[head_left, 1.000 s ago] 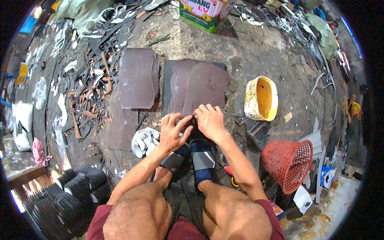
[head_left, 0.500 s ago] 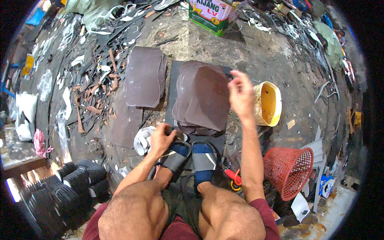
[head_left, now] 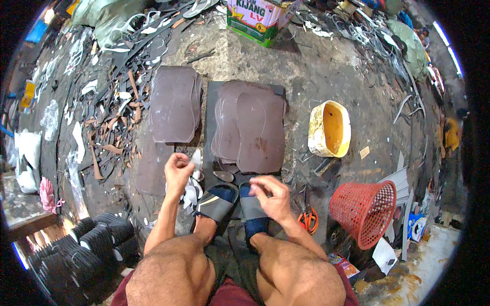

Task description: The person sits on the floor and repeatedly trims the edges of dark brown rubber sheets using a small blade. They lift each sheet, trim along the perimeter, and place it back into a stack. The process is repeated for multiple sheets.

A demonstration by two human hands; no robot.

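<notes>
My left hand is closed in a pinch on a small pale grey-white cut piece, above a loose pile of similar white pieces. Above my right sandal, my right hand has its fingers curled together; whatever is between them, if anything, is too small to name. Just ahead lies a stack of brown sheets with wavy edges, on a dark board. Its top sheet is shifted right. A second brown stack with pale curved lines sits to the left.
A yellowed plastic container stands right of the stack, with a red perforated basket nearer. Orange-handled scissors lie by my right foot. Black sole-shaped pieces are stacked at lower left. Scraps litter the left floor; a square tin stands ahead.
My right hand has come back from the stack's right edge to above my right foot. My left hand has lifted slightly left with a pale piece. The top brown sheet now lies flatter.
</notes>
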